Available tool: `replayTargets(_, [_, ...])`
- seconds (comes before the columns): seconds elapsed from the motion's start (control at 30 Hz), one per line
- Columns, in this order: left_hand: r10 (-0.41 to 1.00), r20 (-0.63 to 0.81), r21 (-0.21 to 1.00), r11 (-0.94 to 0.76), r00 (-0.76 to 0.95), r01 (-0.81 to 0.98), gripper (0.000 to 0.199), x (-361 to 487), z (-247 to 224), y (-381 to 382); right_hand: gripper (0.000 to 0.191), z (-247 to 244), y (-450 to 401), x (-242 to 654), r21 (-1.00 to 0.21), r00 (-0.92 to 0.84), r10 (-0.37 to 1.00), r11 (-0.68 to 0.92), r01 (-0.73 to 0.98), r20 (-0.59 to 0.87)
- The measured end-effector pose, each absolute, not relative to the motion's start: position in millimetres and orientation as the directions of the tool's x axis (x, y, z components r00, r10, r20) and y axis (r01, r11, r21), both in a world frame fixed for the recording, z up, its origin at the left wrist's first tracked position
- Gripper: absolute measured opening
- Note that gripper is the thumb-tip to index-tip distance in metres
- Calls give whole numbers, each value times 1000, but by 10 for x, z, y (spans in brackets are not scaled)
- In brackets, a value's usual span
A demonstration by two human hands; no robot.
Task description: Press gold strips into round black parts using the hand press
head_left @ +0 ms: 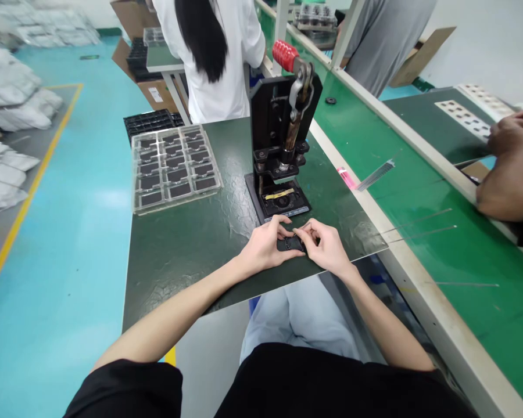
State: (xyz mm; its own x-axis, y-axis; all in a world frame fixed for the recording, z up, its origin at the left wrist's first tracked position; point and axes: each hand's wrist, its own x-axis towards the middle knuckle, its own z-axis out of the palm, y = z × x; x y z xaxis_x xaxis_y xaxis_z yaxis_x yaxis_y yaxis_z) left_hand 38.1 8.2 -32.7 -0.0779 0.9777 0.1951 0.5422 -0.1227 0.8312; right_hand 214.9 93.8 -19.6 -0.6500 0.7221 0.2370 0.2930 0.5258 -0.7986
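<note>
A small black plastic part [293,243] lies between my hands, close to the front of the dark green table. My left hand [270,242] grips it from the left, thumb along the near edge and fingers along the far one. At its right end my right hand [321,242] is closed in a pinch; whatever sits between those fingertips is hidden. Just beyond my hands stands a black toggle press [275,133] with a red handle [285,55]. On the press base is a dark fixture [283,200] with a yellow strip across it.
A clear tray [176,168] of black parts lies at the table's left. Along the right runs a green conveyor [418,191] with thin metal rods [377,174] and a black ring [330,100]. One co-worker [220,64] is ahead; another person's arm [503,168] rests at right.
</note>
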Motion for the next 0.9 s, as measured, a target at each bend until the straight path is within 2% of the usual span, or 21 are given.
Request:
replayTargets(0.2, [982, 151, 828, -64, -111, 556, 70, 383, -286, 76, 23, -241, 904, 2130, -569, -679, 549, 790, 229, 488])
replayTargets(0.33, [982, 135, 821, -35, -134, 570, 66, 394, -258, 72, 24, -256, 897, 2112, -513, -700, 506, 828, 229, 504])
replayTargets(0.43, [981, 132, 819, -28, -141, 573, 65, 402, -258, 78, 26, -255, 906, 2098, -568, -704, 532, 793, 220, 471])
replayTargets(0.5, [980, 136, 820, -30, -144, 572, 67, 407, -270, 86, 27, -247, 927, 2097, -672, -675, 598, 712, 200, 432])
replayTargets(0.53, [979, 139, 822, -32, -146, 569, 68, 409, -278, 90, 27, -240, 942, 2102, -734, -621, 658, 652, 189, 425])
replayTargets(0.6, [978, 149, 828, -41, -148, 560, 70, 413, -294, 98, 28, -220, 973, 2131, -826, -404, 795, 545, 145, 453])
replayTargets(0.67, [976, 160, 833, -53, -149, 550, 70, 418, -307, 103, 29, -193, 984, 2182, -854, -177, 853, 511, 96, 491])
replayTargets(0.7, [975, 166, 836, -59, -148, 546, 70, 420, -312, 105, 29, -178, 976, 2213, -859, -138, 860, 505, 84, 492])
replayTargets(0.8, [973, 181, 839, -75, -146, 539, 70, 426, -326, 105, 21, -123, 904, 2298, -898, -230, 884, 433, 78, 406])
replayTargets(0.87, [971, 192, 837, -85, -143, 541, 69, 427, -333, 101, 39, -71, 846, 2323, -919, -281, 892, 389, 72, 356])
replayTargets(0.9, [971, 196, 835, -91, -139, 542, 69, 426, -335, 99, 42, -41, 826, 2323, -921, -311, 885, 384, 67, 346])
